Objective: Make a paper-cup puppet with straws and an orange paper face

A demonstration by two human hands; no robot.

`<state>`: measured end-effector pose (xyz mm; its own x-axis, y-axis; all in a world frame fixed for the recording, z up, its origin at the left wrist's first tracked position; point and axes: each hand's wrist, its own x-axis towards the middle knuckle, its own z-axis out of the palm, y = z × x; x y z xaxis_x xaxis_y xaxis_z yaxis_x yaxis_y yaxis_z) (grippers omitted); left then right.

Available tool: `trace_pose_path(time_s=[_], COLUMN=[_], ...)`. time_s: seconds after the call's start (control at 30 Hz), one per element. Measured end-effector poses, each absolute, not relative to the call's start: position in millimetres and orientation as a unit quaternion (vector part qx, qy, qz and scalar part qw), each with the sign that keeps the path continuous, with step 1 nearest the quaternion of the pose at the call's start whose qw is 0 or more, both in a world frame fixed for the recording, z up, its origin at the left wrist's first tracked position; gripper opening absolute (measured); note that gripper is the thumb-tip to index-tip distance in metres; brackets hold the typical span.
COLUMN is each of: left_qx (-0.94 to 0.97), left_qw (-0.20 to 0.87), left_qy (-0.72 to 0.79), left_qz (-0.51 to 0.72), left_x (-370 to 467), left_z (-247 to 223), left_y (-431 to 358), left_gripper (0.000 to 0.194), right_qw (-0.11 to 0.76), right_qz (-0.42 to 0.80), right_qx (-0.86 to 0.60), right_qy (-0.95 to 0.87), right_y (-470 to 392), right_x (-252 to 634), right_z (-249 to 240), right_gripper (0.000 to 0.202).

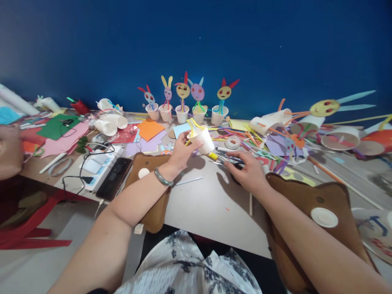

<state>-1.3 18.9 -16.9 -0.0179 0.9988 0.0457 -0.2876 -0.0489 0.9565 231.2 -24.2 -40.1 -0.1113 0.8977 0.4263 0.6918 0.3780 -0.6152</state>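
Observation:
A white paper cup (204, 141) is tilted in my left hand (183, 149), whose fingers wrap round its side. Yellow strips (192, 124) stick out of the cup's upper end, and a yellow piece (213, 156) shows at its lower end. My right hand (245, 169) holds scissors (222, 157), their blades parted and pointing left, close by the yellow piece. Whether the blades touch it I cannot tell. On the table below lies a thin clear stick (189, 181).
Several cups with paper-faced figures (183, 114) stand along the blue wall. Coloured paper (150, 130), a power strip (102, 167) and a phone (114, 177) lie left. Brown cushions (318, 237) flank my arms. Another person's hand (9, 151) is at far left.

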Motion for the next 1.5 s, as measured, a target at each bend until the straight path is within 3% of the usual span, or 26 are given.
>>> trace_pose_path(time_s=[0.2,0.37,0.47,0.63,0.7,1.03,1.2,1.5], left_qx=[0.433,0.498,0.536,0.631,0.669,0.77,0.773,0.775], left_qw=[0.541,0.502,0.491,0.462,0.443,0.404,0.382,0.314], left_qy=[0.415,0.387,0.368,0.336,0.313,0.217,0.233,0.258], left_qz=[0.59,0.592,0.58,0.525,0.507,0.443,0.451,0.484], left_x=[-1,0,1,1,2,5,5,-1], left_z=[-19,-21,-21,-21,-19,-25,-23,-19], left_y=[17,14,12,4,0,-4,-5,-4], left_gripper=[0.075,0.079,0.083,0.081,0.078,0.08,0.079,0.034], right_qw=[0.251,0.211,0.249,0.389,0.423,0.433,0.416,0.368], right_qz=[0.081,0.105,0.126,0.206,0.212,0.035,-0.005,0.009], right_qx=[-0.558,-0.495,-0.49,-0.534,-0.521,-0.435,-0.435,-0.446], right_qy=[-0.787,-0.836,-0.826,-0.722,-0.71,-0.789,-0.799,-0.816], right_y=[-20,-29,-29,-25,-28,-35,-33,-37], right_x=[234,224,223,226,225,219,220,217], right_z=[-50,-56,-59,-57,-52,-43,-44,-45], right_gripper=[0.029,0.04,0.044,0.099,0.109,0.077,0.072,0.077])
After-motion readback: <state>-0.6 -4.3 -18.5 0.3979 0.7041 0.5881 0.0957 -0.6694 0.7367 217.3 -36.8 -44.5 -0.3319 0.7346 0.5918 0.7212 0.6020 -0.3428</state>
